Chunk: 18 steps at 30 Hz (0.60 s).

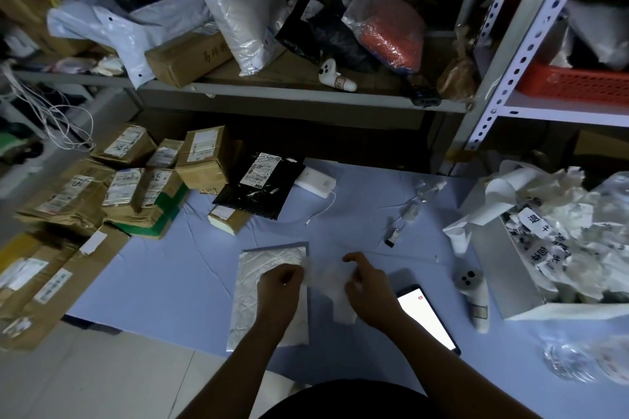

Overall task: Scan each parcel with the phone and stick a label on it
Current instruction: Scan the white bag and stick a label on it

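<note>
Fingers of the left hand [280, 282] and right hand [369, 289] pinch a blurred white label [335, 299] between them, over the right edge of a white padded parcel [262, 260] lying flat on the blue table [170, 275]. The phone [429, 320], its screen lit, lies just beside the right hand.

Parcel [258, 265]: crinkled wrap, faint sheen.
Label [343, 309]: thin paper.
Table [163, 282]: matt, smooth, lightly creased.
Black bag [262, 197]: glossy plastic film.
Boxes [204, 160]: matt cardboard, taped.
Phone [427, 316]: smooth glossy glass.
Shelf upright [531, 44]: perforated painted metal.
</note>
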Each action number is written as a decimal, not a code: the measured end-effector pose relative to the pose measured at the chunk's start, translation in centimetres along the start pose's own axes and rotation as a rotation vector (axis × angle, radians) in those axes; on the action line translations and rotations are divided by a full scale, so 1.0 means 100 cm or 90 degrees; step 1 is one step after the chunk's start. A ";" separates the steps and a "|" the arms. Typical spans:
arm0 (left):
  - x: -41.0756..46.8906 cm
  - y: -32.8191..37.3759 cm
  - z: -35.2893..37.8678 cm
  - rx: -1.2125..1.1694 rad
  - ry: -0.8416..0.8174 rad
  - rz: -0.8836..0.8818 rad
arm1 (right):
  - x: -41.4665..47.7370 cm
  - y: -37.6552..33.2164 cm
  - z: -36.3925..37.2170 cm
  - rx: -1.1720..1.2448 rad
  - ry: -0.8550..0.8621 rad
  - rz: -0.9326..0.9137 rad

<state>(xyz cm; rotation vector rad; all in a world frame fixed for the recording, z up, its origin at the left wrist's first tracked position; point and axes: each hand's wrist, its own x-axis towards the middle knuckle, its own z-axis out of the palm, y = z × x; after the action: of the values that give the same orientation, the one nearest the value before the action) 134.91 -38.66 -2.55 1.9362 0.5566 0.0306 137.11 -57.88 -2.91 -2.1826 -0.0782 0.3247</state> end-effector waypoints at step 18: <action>-0.033 -0.015 -0.042 0.443 0.149 0.470 | 0.007 -0.061 0.023 0.569 0.000 0.212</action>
<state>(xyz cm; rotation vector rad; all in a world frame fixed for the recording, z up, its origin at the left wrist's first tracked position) 130.26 -35.86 -1.26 2.7480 -0.0578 0.6063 137.56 -52.35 0.55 -1.2979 0.3691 0.4411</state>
